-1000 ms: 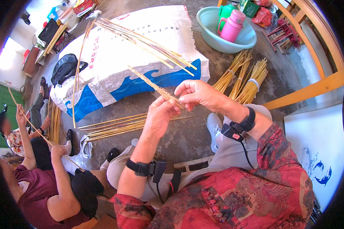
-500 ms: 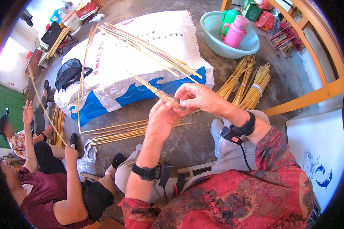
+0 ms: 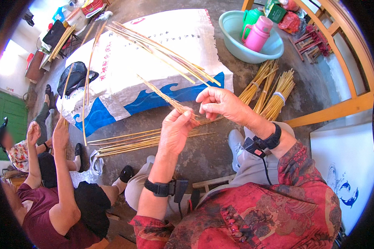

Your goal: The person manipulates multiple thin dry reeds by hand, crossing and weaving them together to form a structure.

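My left hand (image 3: 178, 132) pinches a dried straw stalk (image 3: 164, 96) between thumb and fingers. Its bushy, tapering head points away to the upper left, over the white sheet's blue border. My right hand (image 3: 215, 103) hovers just right of the left fingertips, its fingers curled in and the thumb close to them; any thin strand in it is too small to make out. On the floor beyond my wrists lie several loose yellow stalks (image 3: 129, 142). Tied bundles of stalks (image 3: 280, 93) rest to the right, past my right forearm.
A white printed sheet (image 3: 153, 29) carries long stalks (image 3: 162, 52) and a black cap-like item (image 3: 73, 78). Behind right stands a pale blue basin (image 3: 232, 45) with a pink flask (image 3: 259, 35). A wooden frame (image 3: 340, 110) edges the right. At left, a co-worker (image 3: 54, 207) handles a stalk.
My right hand has drawn slightly away from my left fingertips, which still hold the stalk. The co-worker's hands have come closer together, and their stalk has swung more upright.
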A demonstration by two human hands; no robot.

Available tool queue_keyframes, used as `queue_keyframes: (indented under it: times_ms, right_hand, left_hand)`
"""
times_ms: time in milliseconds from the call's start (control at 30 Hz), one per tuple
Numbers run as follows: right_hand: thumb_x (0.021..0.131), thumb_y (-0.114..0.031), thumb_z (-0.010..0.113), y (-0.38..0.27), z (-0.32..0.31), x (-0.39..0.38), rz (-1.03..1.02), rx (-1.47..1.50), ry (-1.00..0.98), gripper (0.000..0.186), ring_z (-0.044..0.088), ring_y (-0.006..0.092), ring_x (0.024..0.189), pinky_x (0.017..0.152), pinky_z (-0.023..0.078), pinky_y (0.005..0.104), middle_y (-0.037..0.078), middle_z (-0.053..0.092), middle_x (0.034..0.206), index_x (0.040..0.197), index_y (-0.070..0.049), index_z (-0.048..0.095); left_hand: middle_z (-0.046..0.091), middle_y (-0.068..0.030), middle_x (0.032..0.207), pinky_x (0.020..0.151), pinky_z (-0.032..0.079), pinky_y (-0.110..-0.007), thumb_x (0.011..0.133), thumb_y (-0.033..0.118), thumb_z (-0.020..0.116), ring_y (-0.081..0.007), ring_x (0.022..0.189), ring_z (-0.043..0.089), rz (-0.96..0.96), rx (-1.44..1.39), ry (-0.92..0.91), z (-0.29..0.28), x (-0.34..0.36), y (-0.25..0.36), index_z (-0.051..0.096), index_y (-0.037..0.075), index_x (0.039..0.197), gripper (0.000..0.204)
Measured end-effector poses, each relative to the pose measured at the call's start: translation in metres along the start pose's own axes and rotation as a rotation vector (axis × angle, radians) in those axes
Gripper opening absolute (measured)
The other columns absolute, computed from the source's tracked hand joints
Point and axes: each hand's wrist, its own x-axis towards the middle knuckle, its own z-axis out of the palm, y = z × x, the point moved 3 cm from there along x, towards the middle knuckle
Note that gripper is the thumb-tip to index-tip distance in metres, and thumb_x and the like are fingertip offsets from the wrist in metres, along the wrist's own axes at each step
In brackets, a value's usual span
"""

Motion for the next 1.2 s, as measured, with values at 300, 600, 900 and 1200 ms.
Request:
queue_keyframes:
  times_ms: [300,600,900,1200]
  right_hand:
    - [0.081,-0.013,0.056,0.006,0.009,0.003,0.040,0.090,-0.018,0.022,0.055,0.0090,0.065,0.058,0.046,0.0212,0.003,0.056,0.079,0.100,-0.003,0.049]
    - [0.079,-0.011,0.057,0.012,0.014,0.008,0.039,0.141,-0.044,0.024,0.054,0.0086,0.063,0.057,0.045,0.0207,0.003,0.055,0.076,0.099,-0.002,0.048]
    - [0.079,-0.010,0.056,0.013,0.015,0.011,0.042,0.067,-0.045,0.022,0.053,0.0078,0.062,0.056,0.045,0.0204,0.002,0.053,0.076,0.098,-0.002,0.048]
    - [0.079,-0.010,0.056,0.011,0.008,0.009,0.075,0.066,-0.015,0.022,0.053,0.0080,0.060,0.055,0.045,0.0203,0.002,0.053,0.076,0.098,-0.003,0.048]
  left_hand:
    - [0.059,-0.0035,0.083,0.075,0.044,-0.030,0.083,0.012,0.054,-0.0136,0.077,0.055,-0.005,0.013,-0.021,0.007,0.000,0.000,0.056,0.005,0.090,0.010]
    - [0.058,-0.0026,0.080,0.069,0.042,-0.027,0.082,0.011,0.055,-0.0100,0.072,0.052,-0.033,0.034,-0.014,-0.001,0.002,-0.005,0.057,0.005,0.090,0.011]
    - [0.057,-0.0010,0.075,0.064,0.046,-0.026,0.082,0.010,0.054,-0.0097,0.067,0.053,-0.041,0.034,0.083,-0.002,-0.001,-0.005,0.055,0.006,0.086,0.005]
    - [0.057,-0.0014,0.073,0.062,0.047,-0.028,0.082,0.010,0.055,-0.0116,0.064,0.054,-0.036,0.013,0.108,-0.006,0.000,-0.006,0.055,0.007,0.084,0.004]
